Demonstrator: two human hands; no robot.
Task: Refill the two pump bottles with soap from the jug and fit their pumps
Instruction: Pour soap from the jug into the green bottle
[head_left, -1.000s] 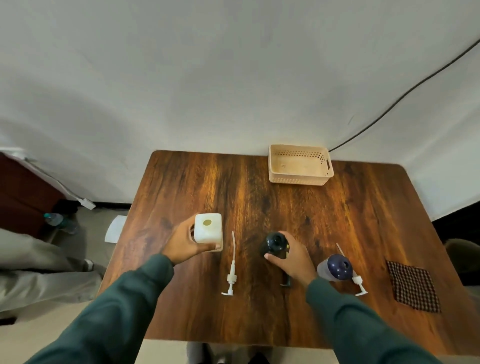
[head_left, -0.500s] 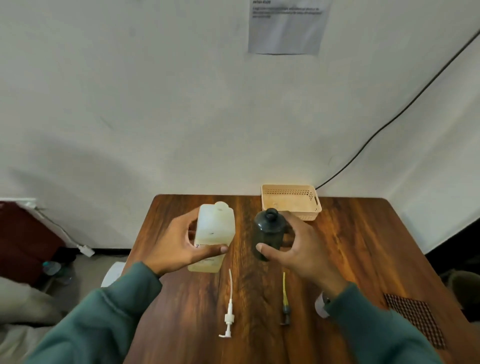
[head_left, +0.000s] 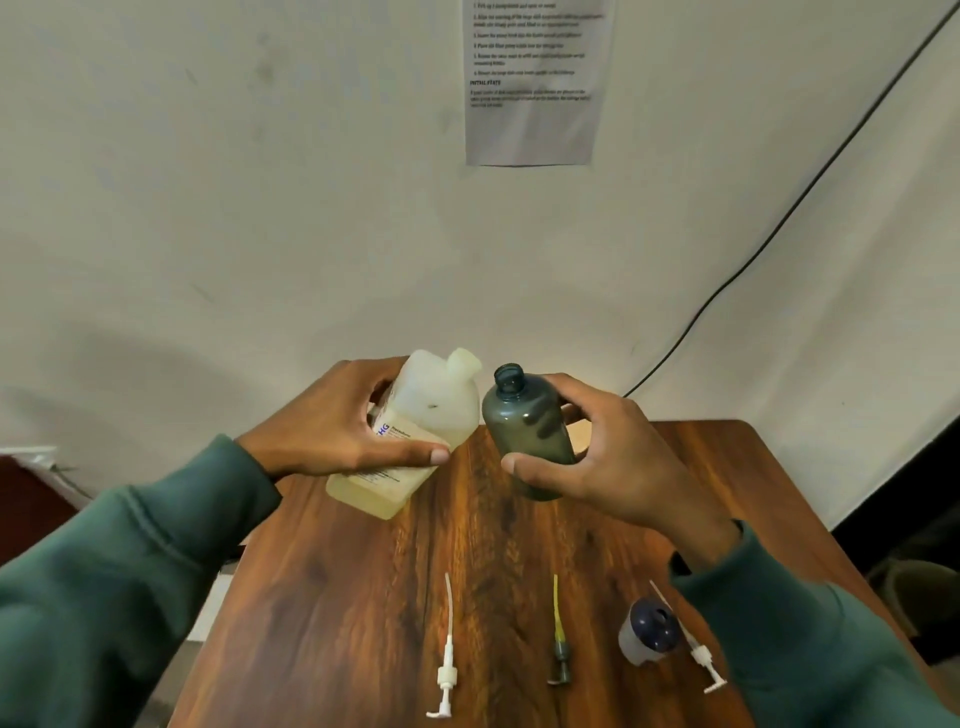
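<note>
Left grip (head_left: 337, 431) closed round tilted jug (head_left: 415, 431); right grip (head_left: 618, 462) closed round dark bottle (head_left: 530, 426), raised.

left sleeve (head_left: 119, 577): dark green, long, soft knit, ribbed cuff at wrist | right sleeve (head_left: 810, 644): same green, same cuff | left hand (head_left: 332, 426), right hand (head_left: 618, 462): bare, no rings or watch visible

A single head-worn wide-angle camera looks forward and down, close over the table (head_left: 519, 561), facing the wall (head_left: 260, 208).
</note>
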